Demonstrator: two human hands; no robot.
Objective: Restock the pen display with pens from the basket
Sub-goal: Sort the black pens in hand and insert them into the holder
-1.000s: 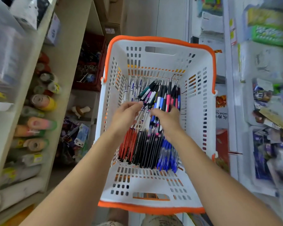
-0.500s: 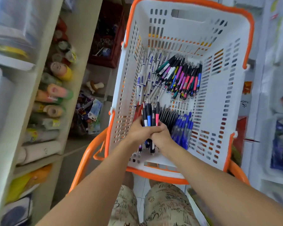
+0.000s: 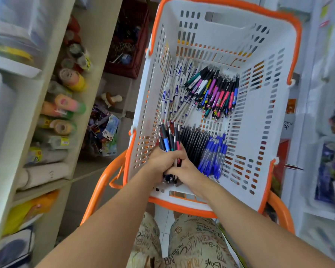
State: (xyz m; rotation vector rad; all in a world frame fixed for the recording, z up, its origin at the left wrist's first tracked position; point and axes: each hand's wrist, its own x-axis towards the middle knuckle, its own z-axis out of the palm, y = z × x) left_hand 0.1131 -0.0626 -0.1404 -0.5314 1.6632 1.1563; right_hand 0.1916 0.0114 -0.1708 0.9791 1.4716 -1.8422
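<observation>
Sitting low in the basket point(image 3: 263, 132), near wall, the pen bundle point(image 3: 169, 140) is being clamped by left hand point(image 3: 161, 163) and right hand point(image 3: 186, 170) mid-barrel. Looking light, stiff, slick; loose pens likely fanning or slipping, so squeezing mid-length.

A stationery shop aisle: shelves point(image 3: 97, 45) stacked with tape rolls point(image 3: 72, 79) and packaged goods, and a shopping basket point(image 3: 259, 132) holding sorted pens point(image 3: 213, 91)

beige shelving point(image 3: 97, 35), pale tiled floor point(image 3: 165, 246)
</observation>
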